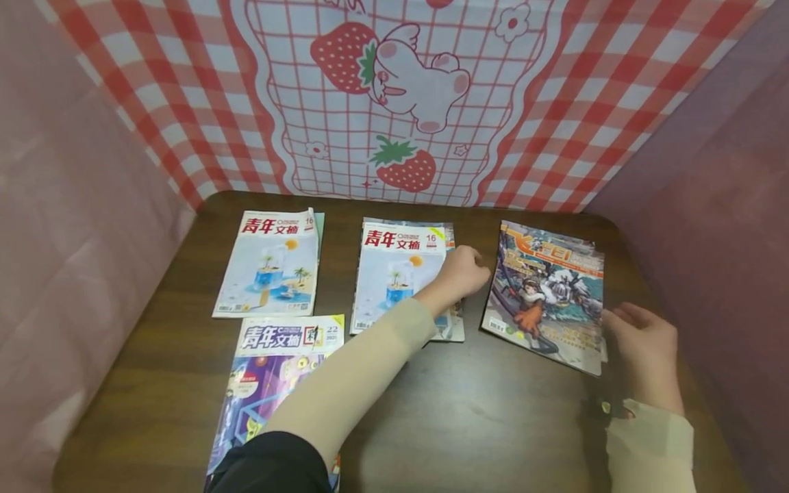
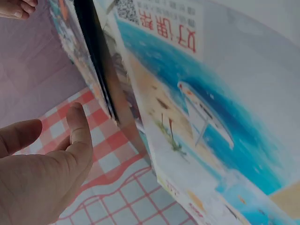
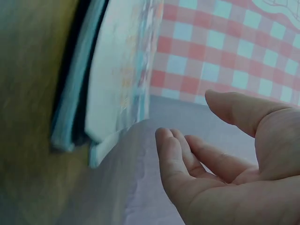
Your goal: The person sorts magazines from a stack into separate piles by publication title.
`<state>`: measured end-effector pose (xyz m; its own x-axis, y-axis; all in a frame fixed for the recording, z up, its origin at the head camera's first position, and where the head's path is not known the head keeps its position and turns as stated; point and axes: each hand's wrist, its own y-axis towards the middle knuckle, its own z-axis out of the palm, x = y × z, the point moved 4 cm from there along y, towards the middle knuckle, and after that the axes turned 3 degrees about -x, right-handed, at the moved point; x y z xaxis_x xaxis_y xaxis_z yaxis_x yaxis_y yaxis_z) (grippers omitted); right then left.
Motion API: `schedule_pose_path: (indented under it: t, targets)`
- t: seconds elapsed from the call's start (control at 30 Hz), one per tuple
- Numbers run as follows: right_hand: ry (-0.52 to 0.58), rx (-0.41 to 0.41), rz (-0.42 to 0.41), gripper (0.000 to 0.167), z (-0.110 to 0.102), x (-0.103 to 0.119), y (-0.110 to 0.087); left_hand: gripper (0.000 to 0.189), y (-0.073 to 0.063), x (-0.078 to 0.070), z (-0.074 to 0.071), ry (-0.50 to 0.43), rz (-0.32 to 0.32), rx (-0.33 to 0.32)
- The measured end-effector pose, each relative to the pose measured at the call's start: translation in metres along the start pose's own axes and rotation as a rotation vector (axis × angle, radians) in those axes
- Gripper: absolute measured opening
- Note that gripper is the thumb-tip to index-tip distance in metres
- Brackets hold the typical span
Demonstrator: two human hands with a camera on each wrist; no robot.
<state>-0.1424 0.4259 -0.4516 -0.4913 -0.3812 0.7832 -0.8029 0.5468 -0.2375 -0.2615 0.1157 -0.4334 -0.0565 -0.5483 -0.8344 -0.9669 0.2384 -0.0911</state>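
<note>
Above the right edge of the middle magazine pile point(image 1: 391, 274), near the gap beside the right pile, is my left hand point(image 1: 461, 274). Its fingers are loosely bent and hold nothing in the left wrist view. At the right edge of the right magazine pile point(image 1: 542, 294), whose top cover shows a figure in orange, is my right hand point(image 1: 644, 342). The right wrist view shows its thumb and fingers point(image 3: 171, 161) apart, with nothing between them and a gap to the pile. Edges of other magazines peek out under both top covers.
Another magazine point(image 1: 268, 263) with a summer drink cover lies at the back left, with a greenish edge beneath. In front of it is a purple magazine point(image 1: 271, 383), partly covered by my left sleeve. A checked cloth point(image 1: 370, 103) hangs behind the brown table point(image 1: 468, 418).
</note>
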Motion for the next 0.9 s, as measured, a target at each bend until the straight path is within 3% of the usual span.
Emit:
schedule_pose_path:
  t: [0.33,0.47,0.67,0.9]
  targets:
    - [0.224,0.019,-0.063,0.077,0.019,0.021,-0.006,0.036,-0.018,0.004,-0.031,-0.115,0.042,-0.086]
    - [0.183,0.016,-0.122,0.077,0.024,0.030,-0.009,0.037,-0.026,0.008,-0.040,-0.173,0.041,-0.114]
    - [0.286,0.021,-0.131,0.076,0.034,0.044,-0.013,0.039,-0.033,0.017,-0.056,-0.223,0.057,-0.173]
    - [0.158,0.035,-0.231,0.065,0.048,0.056,-0.018,0.042,-0.043,0.037,-0.081,-0.248,0.057,-0.248]
